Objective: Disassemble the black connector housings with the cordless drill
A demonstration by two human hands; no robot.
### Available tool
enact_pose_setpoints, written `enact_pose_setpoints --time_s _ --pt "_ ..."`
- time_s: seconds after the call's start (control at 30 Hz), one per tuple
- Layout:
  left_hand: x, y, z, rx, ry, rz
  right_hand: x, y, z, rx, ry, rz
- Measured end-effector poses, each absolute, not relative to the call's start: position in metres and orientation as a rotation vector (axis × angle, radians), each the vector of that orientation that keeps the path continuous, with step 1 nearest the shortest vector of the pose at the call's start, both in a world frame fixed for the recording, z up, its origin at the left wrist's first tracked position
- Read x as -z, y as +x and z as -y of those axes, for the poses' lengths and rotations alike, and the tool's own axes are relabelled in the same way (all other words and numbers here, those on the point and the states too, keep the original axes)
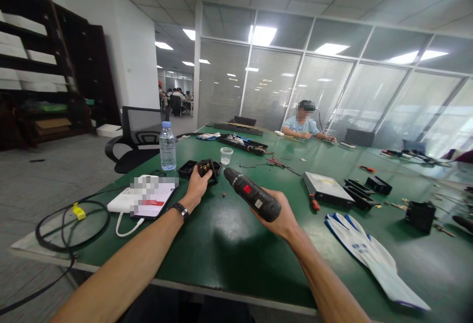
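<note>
Towards the left edge of the green tabletop (236, 269), your left hand (197, 187) has thumb and fingers closed around a black plastic housing (205, 166) with brass-coloured fittings. Your right hand (277, 213) wraps a black cordless drill (251, 192), nose pointing away from you and apart from the housing; whether it carries a bit, you cannot tell from here. Best to brace the housing firmly, keep fingertips out of the drill's line and hold the tool square. A clear plastic cup (226, 157) just beyond the nose could be knocked. A water bottle (168, 148) stands near the left edge. White-and-blue gloves (364, 249) lie towards the near edge, right of your right arm.
</note>
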State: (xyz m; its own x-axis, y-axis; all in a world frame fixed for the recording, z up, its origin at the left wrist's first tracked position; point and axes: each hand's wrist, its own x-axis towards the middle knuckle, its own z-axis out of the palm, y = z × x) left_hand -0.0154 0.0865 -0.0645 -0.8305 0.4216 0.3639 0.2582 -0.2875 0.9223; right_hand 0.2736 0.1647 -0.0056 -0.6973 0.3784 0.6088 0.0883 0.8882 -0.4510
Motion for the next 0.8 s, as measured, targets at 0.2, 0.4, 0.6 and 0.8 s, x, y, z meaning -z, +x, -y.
enact_pose_setpoints --time_s 0.2,0.4,0.6,0.8 --pt "0.062 -0.013 -0.085 -2.287 0.858 -1.801 -0.001 0.274 -0.158 -0.503 -0.328 2.463" --pt "0.061 -0.010 -0.086 -2.277 0.877 -1.747 -0.004 0.273 -0.150 -0.378 -0.359 2.546" --pt "0.065 -0.009 -0.087 -2.244 0.910 -1.716 -0.002 0.269 -0.148 -0.322 -0.374 2.569" --pt "0.066 -0.007 -0.088 -2.228 0.873 -1.680 0.001 0.267 -0.149 -0.299 -0.376 2.590"
